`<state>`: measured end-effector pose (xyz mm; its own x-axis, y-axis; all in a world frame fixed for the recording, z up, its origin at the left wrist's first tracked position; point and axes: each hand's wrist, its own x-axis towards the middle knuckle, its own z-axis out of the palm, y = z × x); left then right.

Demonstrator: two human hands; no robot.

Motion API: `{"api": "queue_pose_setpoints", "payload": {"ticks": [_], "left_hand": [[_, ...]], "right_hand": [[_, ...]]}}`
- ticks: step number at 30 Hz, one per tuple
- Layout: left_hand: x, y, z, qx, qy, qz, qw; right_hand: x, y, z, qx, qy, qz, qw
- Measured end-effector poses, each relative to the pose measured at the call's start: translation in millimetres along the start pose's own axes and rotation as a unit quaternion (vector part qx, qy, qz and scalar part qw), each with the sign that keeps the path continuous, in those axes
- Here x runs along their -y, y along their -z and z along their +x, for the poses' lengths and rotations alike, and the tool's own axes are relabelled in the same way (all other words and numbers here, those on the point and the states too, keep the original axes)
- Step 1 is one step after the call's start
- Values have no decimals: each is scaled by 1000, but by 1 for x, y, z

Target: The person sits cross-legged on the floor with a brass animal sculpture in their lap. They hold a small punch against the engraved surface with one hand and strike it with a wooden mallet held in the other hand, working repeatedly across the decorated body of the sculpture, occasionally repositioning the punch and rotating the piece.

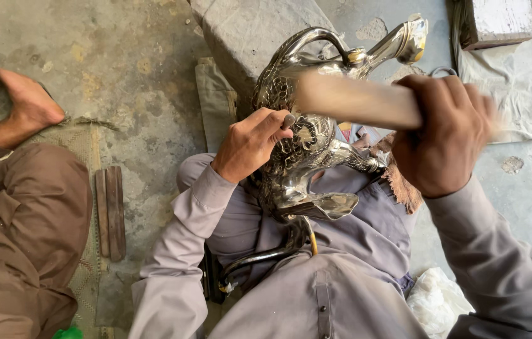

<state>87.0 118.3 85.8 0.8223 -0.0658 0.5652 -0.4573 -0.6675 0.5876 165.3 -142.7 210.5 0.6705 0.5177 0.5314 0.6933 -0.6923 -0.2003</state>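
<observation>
A shiny silver metal jug [306, 154] with a curved handle, a long spout and a chased scale pattern lies across my lap. My left hand [250, 143] pinches a small metal punch [289, 120] with its tip against the jug's patterned side. My right hand [445, 135] is closed around a wooden mallet handle [357, 100], blurred, which crosses above the jug toward the punch.
Another person sits at the left in brown clothes, a bare foot [27, 100] on the concrete floor. Two flat wooden strips [110, 213] lie on a woven mat. A stone block [247, 31] is behind the jug, a wooden block [495, 22] and grey cloth [529, 81] at upper right.
</observation>
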Motion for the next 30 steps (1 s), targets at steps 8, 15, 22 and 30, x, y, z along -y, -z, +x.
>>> {"api": "queue_pose_setpoints", "payload": {"ticks": [8, 15, 22, 30], "left_hand": [[2, -1, 1, 16, 2, 4, 1000], [1, 0, 1, 12, -8, 3, 1000], [4, 0, 0, 12, -20, 1, 1000], [4, 1, -1, 27, -5, -21, 999]], "right_hand": [[-6, -1, -6, 13, -21, 150, 988], [6, 4, 2, 1, -32, 36, 999], [4, 3, 1, 22, -98, 153, 983], [7, 1, -4, 29, -105, 105, 988]]}}
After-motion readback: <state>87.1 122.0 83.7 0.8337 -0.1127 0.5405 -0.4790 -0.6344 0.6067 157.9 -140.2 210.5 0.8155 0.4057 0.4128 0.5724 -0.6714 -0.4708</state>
